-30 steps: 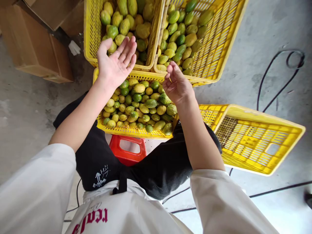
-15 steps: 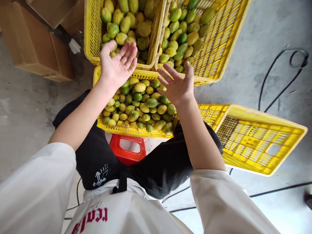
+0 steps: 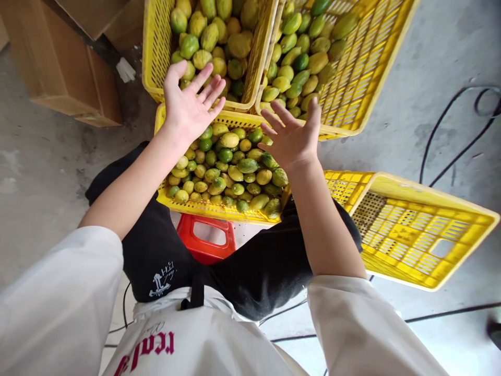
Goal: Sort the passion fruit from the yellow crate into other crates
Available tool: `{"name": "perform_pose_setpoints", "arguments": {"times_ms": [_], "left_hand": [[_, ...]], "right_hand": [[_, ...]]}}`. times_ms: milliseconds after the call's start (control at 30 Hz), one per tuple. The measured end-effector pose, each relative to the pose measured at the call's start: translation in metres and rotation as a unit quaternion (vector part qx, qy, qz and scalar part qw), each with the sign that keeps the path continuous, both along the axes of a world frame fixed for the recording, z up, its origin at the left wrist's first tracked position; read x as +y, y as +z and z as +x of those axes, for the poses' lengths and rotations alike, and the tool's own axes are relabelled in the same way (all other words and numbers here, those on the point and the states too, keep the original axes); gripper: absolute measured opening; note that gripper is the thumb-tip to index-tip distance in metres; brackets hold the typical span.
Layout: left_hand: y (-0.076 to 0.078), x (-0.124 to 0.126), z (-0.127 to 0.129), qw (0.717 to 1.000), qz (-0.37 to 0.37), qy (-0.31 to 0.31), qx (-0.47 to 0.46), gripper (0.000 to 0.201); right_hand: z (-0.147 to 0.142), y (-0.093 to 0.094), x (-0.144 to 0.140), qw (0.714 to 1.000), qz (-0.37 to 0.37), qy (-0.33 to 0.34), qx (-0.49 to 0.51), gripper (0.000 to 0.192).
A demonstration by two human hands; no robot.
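My left hand (image 3: 193,104) hovers palm up with its fingers spread, holding nothing, over the near edge of the back left yellow crate (image 3: 154,57). On the other side, my right hand (image 3: 293,133) is also open and bare, its fingers apart, above the right end of the near crate (image 3: 219,212). Green and yellow lemons (image 3: 235,173) fill that near crate, which sits between my knees. More lemons (image 3: 209,37) lie in the back left crate, partly hidden by my left hand. The back right crate (image 3: 378,62) has lemons (image 3: 300,62) piled along its left side.
A yellow crate (image 3: 407,232) lies tipped beside my right knee. Below the near crate is a red plastic stool (image 3: 203,240). Cardboard boxes (image 3: 58,62) stand at the far left, with a white scrap (image 3: 126,70) by them. A black cable (image 3: 434,128) loops over the concrete floor.
The view has shifted a little, so the crates appear slightly further right. My left hand's fingers have spread wider. Both hands stay raised and hold nothing.
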State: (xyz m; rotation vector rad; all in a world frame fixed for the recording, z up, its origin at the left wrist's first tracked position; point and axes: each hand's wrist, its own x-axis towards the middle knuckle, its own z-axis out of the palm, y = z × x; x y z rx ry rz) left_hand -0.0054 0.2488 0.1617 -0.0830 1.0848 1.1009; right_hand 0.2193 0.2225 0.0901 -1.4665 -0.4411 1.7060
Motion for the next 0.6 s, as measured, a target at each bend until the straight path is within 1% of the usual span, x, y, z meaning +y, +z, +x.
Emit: {"name": "perform_pose_setpoints", "arguments": {"times_ms": [33,133,233,333,400,433,467,500,533,567,600], "left_hand": [[-0.002,-0.001,-0.001,1.0,0.003,-0.006,0.014,0.05],[-0.008,-0.004,-0.003,0.999,0.001,-0.009,0.042,0.049],[-0.012,-0.01,-0.004,0.999,-0.017,0.006,0.045,0.045],[-0.02,-0.02,-0.009,0.997,-0.055,0.056,0.018,0.034],[-0.029,-0.027,-0.015,0.995,-0.067,0.077,0.015,0.031],[-0.034,-0.03,-0.018,0.994,-0.067,0.078,0.023,0.032],[-0.04,-0.033,-0.021,0.995,-0.064,0.072,0.036,0.033],[-0.045,-0.034,-0.024,0.995,-0.057,0.058,0.056,0.035],[-0.05,-0.035,-0.026,0.995,-0.048,0.038,0.081,0.039],[-0.054,-0.036,-0.026,0.993,-0.036,0.011,0.111,0.043],[-0.057,-0.037,-0.026,0.99,-0.021,-0.02,0.142,0.047]], "right_hand": [[-0.001,0.001,0.0,1.0,-0.001,0.004,0.0,0.05],[-0.004,-0.001,-0.002,1.0,0.0,0.022,-0.002,0.05],[-0.012,-0.011,-0.008,0.999,0.007,0.052,0.004,0.046],[-0.028,-0.03,-0.022,0.994,0.017,0.106,-0.008,0.04],[-0.048,-0.048,-0.035,0.984,0.028,0.167,-0.05,0.034],[-0.061,-0.059,-0.041,0.973,0.033,0.214,-0.08,0.031],[-0.077,-0.071,-0.047,0.956,0.031,0.27,-0.11,0.03],[-0.094,-0.084,-0.053,0.928,0.033,0.339,-0.153,0.031],[-0.111,-0.096,-0.058,0.879,0.056,0.418,-0.224,0.032],[-0.129,-0.109,-0.064,0.808,0.09,0.491,-0.314,0.036],[-0.146,-0.12,-0.07,0.776,0.107,0.515,-0.347,0.045]]}}
